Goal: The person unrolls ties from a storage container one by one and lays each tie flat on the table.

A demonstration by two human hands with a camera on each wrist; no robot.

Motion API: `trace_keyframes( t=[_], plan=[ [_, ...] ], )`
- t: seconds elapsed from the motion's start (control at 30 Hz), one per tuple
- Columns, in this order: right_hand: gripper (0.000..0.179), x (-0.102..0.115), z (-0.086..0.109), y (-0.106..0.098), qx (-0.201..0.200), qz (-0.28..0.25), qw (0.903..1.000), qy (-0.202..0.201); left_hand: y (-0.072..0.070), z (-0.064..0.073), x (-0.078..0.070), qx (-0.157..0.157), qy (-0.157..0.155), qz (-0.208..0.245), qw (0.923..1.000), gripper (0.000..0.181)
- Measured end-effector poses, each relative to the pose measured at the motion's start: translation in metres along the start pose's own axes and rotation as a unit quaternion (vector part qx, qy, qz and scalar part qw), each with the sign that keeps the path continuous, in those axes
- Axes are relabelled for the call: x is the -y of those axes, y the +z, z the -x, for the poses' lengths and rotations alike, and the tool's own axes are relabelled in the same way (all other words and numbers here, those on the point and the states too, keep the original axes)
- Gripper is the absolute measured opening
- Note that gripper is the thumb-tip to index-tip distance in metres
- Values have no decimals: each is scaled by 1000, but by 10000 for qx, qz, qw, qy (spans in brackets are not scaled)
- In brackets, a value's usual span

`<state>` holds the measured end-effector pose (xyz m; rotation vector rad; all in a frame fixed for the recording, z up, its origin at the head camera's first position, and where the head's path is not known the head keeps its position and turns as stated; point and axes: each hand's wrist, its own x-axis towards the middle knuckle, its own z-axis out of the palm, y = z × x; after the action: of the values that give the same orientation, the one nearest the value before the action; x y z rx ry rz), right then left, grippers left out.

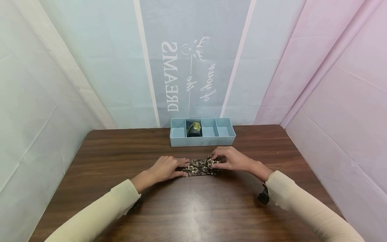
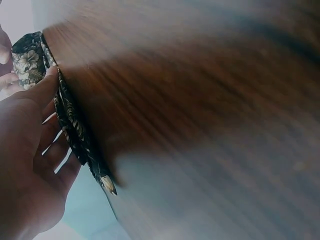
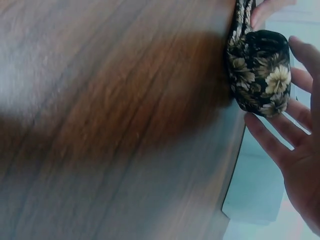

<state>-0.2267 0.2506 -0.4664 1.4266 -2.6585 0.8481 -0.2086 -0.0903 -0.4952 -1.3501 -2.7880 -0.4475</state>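
Along the far edge of the brown wood-grain table (image 1: 169,208) stands a pale-blue plastic four-compartment tray (image 1: 202,141). Just in front of it, the left hand (image 1: 167,167) rests, fingers fairly straight, on a folded black cloth strip with cream flowers (image 1: 197,168), whose curled right end (image 3: 270,75) the right hand (image 1: 232,159) pinches between thumb and fingers. Rolling seems in hand; the next move calls for turning the curl leftward, snugly.
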Motion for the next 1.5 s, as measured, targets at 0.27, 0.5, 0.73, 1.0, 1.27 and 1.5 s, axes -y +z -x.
trace_keyframes(
  t=[0.27, 0.5, 0.73, 1.0, 1.27, 1.5],
  plan=[
    [24, 3, 1, 3, -297, 156, 9994, 73, -3, 6, 1, 7, -53, 62, 10000, 48],
    [27, 0, 5, 1, -311, 229, 9991, 167, -5, 12, 5, 8, -84, 91, 9999, 46],
    [40, -4, 11, -2, -98, 179, 9995, 222, -8, 18, 9, 0, -125, 46, 9999, 45],
    [41, -13, 19, 1, -94, 18, 9999, 85, -11, 24, 13, 16, -106, -49, 9999, 46],
    [39, -18, 21, 3, -73, -75, 9999, 108, -12, 23, 15, -11, -110, 41, 9999, 46],
    [34, -16, 19, -1, 44, -162, 9998, 88, -13, 15, 9, -283, -62, 62, 9996, 43]
  ],
)
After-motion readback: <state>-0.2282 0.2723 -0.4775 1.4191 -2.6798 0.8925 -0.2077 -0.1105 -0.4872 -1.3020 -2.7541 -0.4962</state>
